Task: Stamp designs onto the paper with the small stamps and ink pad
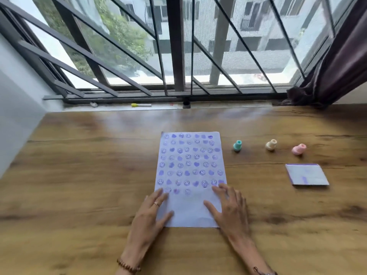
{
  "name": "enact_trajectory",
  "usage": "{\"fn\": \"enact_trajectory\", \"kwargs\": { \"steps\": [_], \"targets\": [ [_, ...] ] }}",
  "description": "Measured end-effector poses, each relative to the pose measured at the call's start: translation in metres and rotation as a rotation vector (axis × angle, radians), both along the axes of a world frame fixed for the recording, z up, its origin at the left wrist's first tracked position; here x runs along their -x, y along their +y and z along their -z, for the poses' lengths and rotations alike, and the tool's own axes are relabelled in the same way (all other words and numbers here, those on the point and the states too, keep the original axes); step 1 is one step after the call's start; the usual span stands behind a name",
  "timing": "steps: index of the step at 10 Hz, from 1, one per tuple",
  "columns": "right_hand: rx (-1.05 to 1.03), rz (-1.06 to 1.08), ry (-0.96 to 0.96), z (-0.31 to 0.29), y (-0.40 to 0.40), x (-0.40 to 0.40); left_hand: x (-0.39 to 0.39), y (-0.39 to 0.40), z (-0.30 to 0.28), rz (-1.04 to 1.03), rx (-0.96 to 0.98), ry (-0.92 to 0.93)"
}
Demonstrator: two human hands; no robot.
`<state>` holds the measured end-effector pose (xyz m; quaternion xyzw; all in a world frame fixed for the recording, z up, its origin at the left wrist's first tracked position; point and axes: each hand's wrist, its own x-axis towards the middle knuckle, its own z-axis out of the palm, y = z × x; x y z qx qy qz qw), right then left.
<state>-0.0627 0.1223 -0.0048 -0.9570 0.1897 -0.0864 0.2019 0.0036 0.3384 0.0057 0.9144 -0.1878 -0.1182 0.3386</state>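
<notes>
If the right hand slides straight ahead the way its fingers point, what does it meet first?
Only the paper and its purple prints: the right hand points up the sheet's right side. The stamps lie off to the right, so probably nothing solid.

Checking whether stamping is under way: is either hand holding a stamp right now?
No: the left hand and right hand lie flat on the paper, and all three stamps sit on the table.

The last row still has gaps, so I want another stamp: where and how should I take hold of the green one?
Pinch the narrow neck of the green stamp between thumb and forefinger, coming from above with the right hand. It appears to stand upright on its wider base, apart from the paper and the other stamps, so nothing blocks a top-down reach.
</notes>
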Motion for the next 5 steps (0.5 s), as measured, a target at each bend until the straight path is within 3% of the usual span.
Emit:
{"fn": "enact_trajectory", "kwargs": {
  "steps": [3,5],
  "targets": [
    [-0.068,0.026,-0.001,-0.006,0.003,0.008,0.001,-0.001,0.002,0.049,-0.008,-0.059],
    [-0.013,-0.006,-0.181,-0.031,0.015,-0.007,-0.007,-0.026,-0.014,0.079,0.026,-0.275]
  ]
}}
